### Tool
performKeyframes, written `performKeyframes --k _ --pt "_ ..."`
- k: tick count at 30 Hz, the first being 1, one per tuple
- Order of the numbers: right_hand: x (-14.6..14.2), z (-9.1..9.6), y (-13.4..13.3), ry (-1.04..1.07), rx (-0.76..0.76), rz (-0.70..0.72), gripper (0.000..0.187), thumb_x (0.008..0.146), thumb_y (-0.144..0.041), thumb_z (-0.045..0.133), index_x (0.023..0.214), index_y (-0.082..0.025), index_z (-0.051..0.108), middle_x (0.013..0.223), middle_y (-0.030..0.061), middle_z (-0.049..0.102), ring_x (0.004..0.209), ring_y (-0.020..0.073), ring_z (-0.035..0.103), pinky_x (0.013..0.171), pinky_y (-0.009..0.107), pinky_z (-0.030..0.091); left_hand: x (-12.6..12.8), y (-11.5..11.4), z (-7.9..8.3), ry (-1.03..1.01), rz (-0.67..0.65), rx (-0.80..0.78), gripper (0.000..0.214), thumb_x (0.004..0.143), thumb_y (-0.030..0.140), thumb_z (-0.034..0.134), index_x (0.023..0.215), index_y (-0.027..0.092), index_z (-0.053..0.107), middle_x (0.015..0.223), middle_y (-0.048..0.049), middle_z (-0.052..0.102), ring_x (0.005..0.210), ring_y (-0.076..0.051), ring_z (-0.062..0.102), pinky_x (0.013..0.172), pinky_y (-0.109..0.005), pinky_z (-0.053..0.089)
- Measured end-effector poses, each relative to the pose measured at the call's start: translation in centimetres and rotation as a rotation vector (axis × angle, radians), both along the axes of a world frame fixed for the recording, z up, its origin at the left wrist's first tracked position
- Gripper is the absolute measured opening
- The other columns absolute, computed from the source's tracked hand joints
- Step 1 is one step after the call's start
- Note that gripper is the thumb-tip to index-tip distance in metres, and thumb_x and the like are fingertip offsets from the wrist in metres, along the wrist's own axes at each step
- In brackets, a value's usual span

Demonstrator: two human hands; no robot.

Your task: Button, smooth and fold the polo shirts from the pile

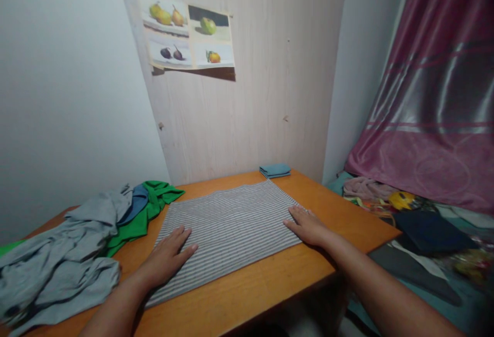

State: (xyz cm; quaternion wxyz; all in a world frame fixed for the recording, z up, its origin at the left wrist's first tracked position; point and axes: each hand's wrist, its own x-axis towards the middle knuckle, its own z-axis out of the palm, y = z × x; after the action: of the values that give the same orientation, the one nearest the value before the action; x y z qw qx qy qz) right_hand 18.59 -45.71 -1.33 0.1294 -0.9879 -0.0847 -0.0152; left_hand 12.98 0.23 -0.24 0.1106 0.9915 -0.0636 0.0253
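Note:
A grey and white striped cloth point(227, 229) lies spread flat on the wooden table point(247, 303). My left hand point(168, 252) rests palm down on its left side, fingers stretched out and holding nothing. On the right edge of the same cloth, my right hand point(306, 225) lies flat with its fingers apart. Just behind the cloth's far right corner sits a folded blue-grey cloth point(275, 170).
Rumpled grey clothing point(77, 249) and a green garment point(133, 226) are heaped on the table's left. Fruit pictures point(187, 33) hang on the wall behind. Right of the table are a pink curtain point(424, 162), a dark folder-like item point(432, 229) and assorted clutter.

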Motion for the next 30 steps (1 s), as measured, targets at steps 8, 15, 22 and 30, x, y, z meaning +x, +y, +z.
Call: performKeyframes --k 8,15,22,30 --pt "-2.3 1.5 -1.1 -0.149 0.239 0.176 0.064 0.097 -0.055 0.044 0.143 -0.013 0.058 0.149 0.0141 0.055 0.138 0.0281 0.051 0.117 0.042 0.037 -0.9 -0.6 2.2 0.01 -0.017 -0.202 0.085 0.083 0.07 0.051 0.142 0.009 0.058 0.155 -0.0186 0.047 0.145 -0.035 0.042 0.121 -0.047 0.032" --pt "-5.2 2.3 -1.4 -0.082 0.202 0.223 0.062 0.094 -0.055 0.051 0.141 -0.017 0.061 0.147 0.0111 0.057 0.136 0.0288 0.053 0.117 0.042 0.038 -3.7 -2.5 4.6 0.015 -0.091 -0.297 0.062 0.08 0.064 0.059 0.118 0.017 0.07 0.125 -0.0124 0.072 0.119 -0.032 0.065 0.106 -0.043 0.049" --pt "-5.7 1.4 -2.0 -0.075 0.205 0.258 0.058 0.09 -0.048 0.056 0.138 -0.017 0.063 0.147 0.0105 0.058 0.137 0.0284 0.052 0.118 0.042 0.037 -6.5 -2.7 3.8 0.039 -0.163 -0.225 0.049 0.082 0.057 0.061 0.115 0.021 0.07 0.116 -0.009 0.072 0.108 -0.028 0.066 0.096 -0.037 0.052" --pt "-5.2 1.7 -4.2 -0.115 0.145 0.18 0.058 0.079 -0.024 0.055 0.137 -0.02 0.064 0.145 0.0077 0.06 0.131 0.0267 0.056 0.113 0.037 0.04 -6.8 -4.0 4.1 0.018 -0.149 -0.207 0.051 0.081 0.059 0.06 0.116 0.023 0.07 0.121 -0.0091 0.072 0.114 -0.03 0.065 0.1 -0.039 0.051"
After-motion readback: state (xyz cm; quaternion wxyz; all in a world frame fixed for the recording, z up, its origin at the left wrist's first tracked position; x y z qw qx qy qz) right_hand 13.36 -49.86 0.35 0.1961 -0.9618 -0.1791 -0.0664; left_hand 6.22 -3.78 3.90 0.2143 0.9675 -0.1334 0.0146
